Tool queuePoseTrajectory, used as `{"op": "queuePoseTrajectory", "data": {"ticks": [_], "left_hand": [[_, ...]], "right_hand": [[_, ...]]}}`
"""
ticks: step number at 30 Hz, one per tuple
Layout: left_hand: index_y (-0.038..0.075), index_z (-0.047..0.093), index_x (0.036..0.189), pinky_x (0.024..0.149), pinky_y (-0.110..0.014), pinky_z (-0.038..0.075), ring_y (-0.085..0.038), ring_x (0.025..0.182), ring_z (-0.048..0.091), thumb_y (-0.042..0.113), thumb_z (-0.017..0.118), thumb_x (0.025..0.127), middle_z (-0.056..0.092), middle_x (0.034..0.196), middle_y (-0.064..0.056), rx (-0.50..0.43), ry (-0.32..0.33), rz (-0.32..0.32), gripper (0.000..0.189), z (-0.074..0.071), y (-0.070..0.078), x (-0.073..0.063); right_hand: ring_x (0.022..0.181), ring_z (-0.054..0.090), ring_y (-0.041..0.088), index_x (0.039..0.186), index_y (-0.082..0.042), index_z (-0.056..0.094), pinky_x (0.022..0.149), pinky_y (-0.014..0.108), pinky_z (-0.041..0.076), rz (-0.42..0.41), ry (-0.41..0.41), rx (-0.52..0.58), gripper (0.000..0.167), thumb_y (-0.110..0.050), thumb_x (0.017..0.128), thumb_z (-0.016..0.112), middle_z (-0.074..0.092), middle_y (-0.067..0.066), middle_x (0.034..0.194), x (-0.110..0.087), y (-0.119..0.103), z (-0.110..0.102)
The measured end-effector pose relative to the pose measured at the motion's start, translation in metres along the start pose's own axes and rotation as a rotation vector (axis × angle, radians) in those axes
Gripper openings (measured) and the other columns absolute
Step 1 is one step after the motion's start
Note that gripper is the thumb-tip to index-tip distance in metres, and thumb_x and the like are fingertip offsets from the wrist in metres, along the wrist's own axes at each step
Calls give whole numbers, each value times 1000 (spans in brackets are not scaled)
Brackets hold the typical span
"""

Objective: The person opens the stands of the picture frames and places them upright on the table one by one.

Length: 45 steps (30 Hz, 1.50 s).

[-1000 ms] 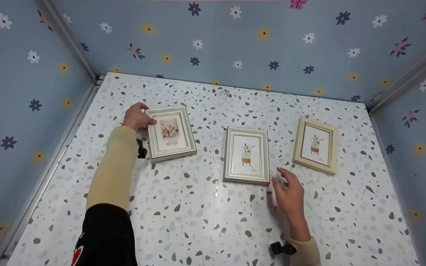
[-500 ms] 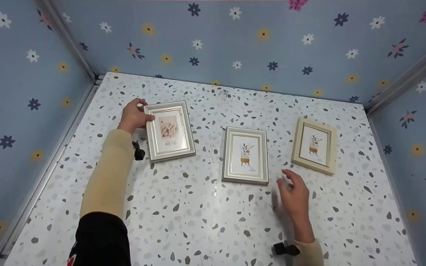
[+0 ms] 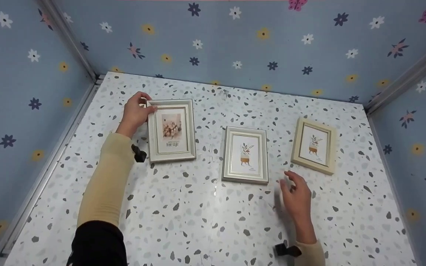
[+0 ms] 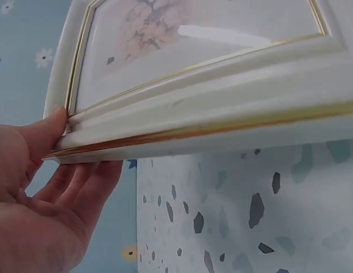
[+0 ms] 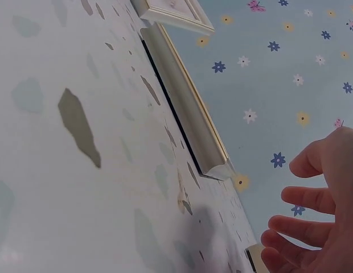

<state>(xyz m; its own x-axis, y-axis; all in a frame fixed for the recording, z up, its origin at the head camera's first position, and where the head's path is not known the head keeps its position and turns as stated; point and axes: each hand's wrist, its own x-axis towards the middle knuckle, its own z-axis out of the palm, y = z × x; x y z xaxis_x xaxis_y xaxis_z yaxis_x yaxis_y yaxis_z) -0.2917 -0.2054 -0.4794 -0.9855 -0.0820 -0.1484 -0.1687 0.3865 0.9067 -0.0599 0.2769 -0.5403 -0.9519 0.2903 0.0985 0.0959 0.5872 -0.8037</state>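
Note:
At the left of the head view, my left hand (image 3: 133, 114) pinches the upper left corner of a white picture frame (image 3: 172, 129) with a flower print. The left wrist view shows my thumb on top of the frame's moulding (image 4: 210, 122) and the other fingers below, with that end raised off the table. A second white picture frame (image 3: 245, 155) with a potted-plant print lies flat in the middle. My right hand (image 3: 297, 199) hovers just right of its lower corner, fingers loosely bent, holding nothing. A cream picture frame (image 3: 313, 146) with a similar print lies flat further right.
The white speckled table (image 3: 190, 229) is bordered at the back and both sides by blue flowered panels (image 3: 216, 40). Metal rails (image 3: 76, 48) run up the corners. A black wrist strap mount (image 3: 287, 250) sits on my right wrist.
My left hand has moved slightly away from me, raising the far end of the flower-print frame and turning it straighter. The right hand has drifted a little right, away from the middle frame.

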Motion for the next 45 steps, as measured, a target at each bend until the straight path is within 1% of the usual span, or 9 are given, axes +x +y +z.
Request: {"op": "queuePoseTrajectory", "data": {"ticks": [4, 9, 15, 18, 22, 29, 37, 40, 45], "left_hand": [[13, 51, 118, 71, -31, 52, -22, 95, 55, 21, 65, 99, 51, 126, -8, -71, 10, 18, 25, 0, 2, -7], [13, 53, 117, 69, -31, 50, -21, 92, 56, 23, 66, 98, 54, 125, -7, -118, 11, 66, 24, 2, 8, -17], [13, 56, 115, 76, -32, 52, -21, 101, 62, 23, 67, 97, 55, 130, -5, -158, -4, 125, 23, 4, 18, -31], [13, 57, 115, 76, -32, 52, -21, 102, 62, 22, 67, 97, 56, 128, -6, -182, -40, 156, 23, 5, 21, -38], [8, 58, 117, 75, -31, 53, -22, 101, 64, 19, 67, 97, 58, 122, -8, -238, -98, 218, 25, 7, 25, -46], [4, 58, 116, 77, -33, 55, -23, 102, 64, 16, 66, 97, 60, 115, -9, -346, -146, 300, 24, 10, 31, -61], [2, 55, 115, 80, -36, 56, -24, 107, 60, 15, 65, 97, 58, 119, -10, -445, -210, 366, 24, 14, 30, -73], [2, 55, 112, 78, -36, 56, -26, 106, 59, 9, 65, 97, 59, 120, -11, -518, -259, 382, 19, 17, 28, -74], [8, 58, 107, 79, -36, 55, -25, 107, 58, 1, 61, 97, 59, 122, -10, -633, -367, 396, 12, 23, 24, -77]], "right_hand": [[120, 55, 31, 128, -2, 64, 97, 51, 48, 1, -2, -2, 32, -13, 98, 64, 59, 17, 132, -3, 2, 0], [119, 56, 32, 127, -1, 64, 96, 52, 49, -12, 18, -14, 31, -11, 98, 64, 59, 19, 131, -4, 3, -4], [119, 55, 31, 128, -2, 63, 95, 51, 49, -18, 25, 6, 32, -12, 98, 64, 59, 18, 130, -6, 3, -7], [119, 55, 30, 129, -2, 63, 95, 51, 49, -12, 14, 18, 33, -13, 98, 64, 59, 18, 131, -8, 1, -6], [119, 55, 29, 129, -4, 64, 95, 50, 49, -14, 8, 60, 33, -11, 97, 65, 60, 15, 131, -11, -4, -3], [120, 55, 28, 128, -4, 64, 95, 52, 48, -68, -5, 96, 32, -11, 96, 66, 61, 14, 130, -15, -14, 0], [120, 56, 27, 128, -3, 64, 94, 51, 49, -113, -3, 100, 34, -9, 95, 68, 61, 13, 131, -19, -22, 1], [120, 57, 26, 128, -3, 64, 93, 51, 50, -134, 1, 101, 34, -9, 95, 68, 61, 13, 130, -21, -24, 2], [117, 58, 26, 127, -2, 65, 91, 50, 51, -176, -5, 112, 35, -8, 93, 70, 63, 13, 129, -25, -29, 9]]}}
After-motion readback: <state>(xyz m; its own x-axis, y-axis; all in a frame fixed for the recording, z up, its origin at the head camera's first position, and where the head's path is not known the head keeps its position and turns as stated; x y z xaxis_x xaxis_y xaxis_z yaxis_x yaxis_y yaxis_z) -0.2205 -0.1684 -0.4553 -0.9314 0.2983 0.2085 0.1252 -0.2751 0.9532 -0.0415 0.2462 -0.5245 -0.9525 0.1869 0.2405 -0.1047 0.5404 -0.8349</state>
